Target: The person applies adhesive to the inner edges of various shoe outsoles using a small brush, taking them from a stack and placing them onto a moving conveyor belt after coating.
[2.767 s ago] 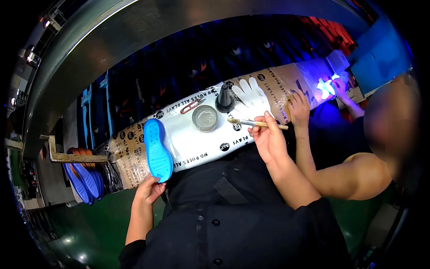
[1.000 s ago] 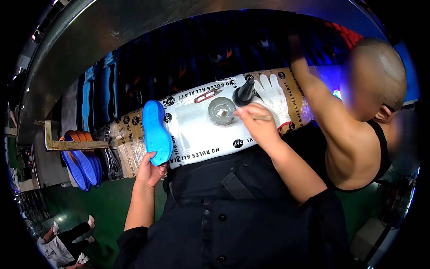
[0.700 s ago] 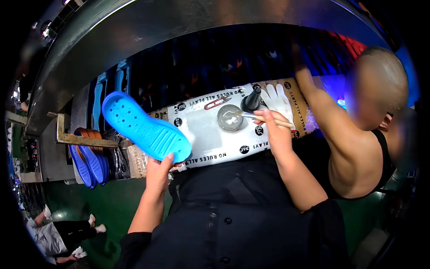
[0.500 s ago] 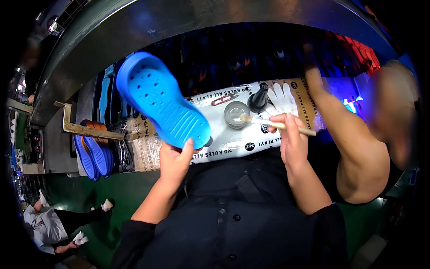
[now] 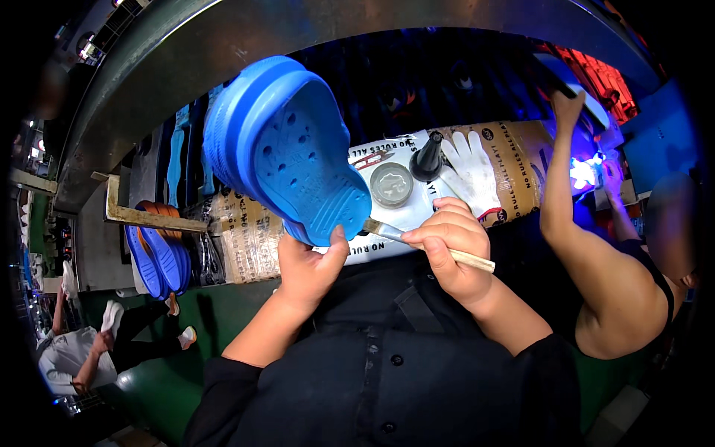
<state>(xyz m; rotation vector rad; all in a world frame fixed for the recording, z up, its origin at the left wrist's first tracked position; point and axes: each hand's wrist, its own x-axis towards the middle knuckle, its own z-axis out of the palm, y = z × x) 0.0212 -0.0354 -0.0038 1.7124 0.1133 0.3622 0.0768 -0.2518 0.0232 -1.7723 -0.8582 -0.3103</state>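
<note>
My left hand (image 5: 315,268) grips the heel end of a blue foam clog sole (image 5: 287,153), thumb on its inner face. Its high curved toe wall points up and away, and the holed, ribbed inside faces me. My right hand (image 5: 458,249) is closed round the pale wooden handle of a flat brush (image 5: 391,232). The bristles meet the sole's right edge by the heel; whether they press on it or lie just behind, I cannot tell. Beyond the brush stand a round glass jar (image 5: 391,185) of clear-looking contents and a black cone-topped bottle (image 5: 427,158).
A white glove (image 5: 472,175) and red-handled snips (image 5: 370,161) lie on the taped, wrapped work surface (image 5: 521,164). Purple-blue soles (image 5: 159,257) lean at the left beside a metal bracket (image 5: 153,217). At the right a co-worker's arm (image 5: 562,179) reaches towards a bright blue light (image 5: 587,173).
The sole has turned, so its side wall now shows. The brush has left the jar and come down left to the sole's edge. The co-worker's arm has shifted right.
</note>
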